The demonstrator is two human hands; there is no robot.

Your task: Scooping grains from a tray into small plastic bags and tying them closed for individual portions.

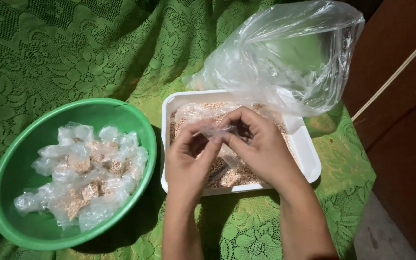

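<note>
While both hands [227, 144] pinch a small bag [217, 131] over the white tray [309, 159], a green bowl [136, 120] sits alongside.

green bowl [6, 192] of filled packets [85, 175] | large clear bag [285, 58] | green lace cloth [49, 53]

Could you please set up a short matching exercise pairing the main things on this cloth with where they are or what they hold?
Things:
1. green bowl
2. white tray
3. big clear bag
4. small bag

Descriptions:
A. pinched by the fingers of both hands
B. holds loose grain
C. holds filled packets
D. lies open behind the tray

Pairs: 1-C, 2-B, 3-D, 4-A
</note>
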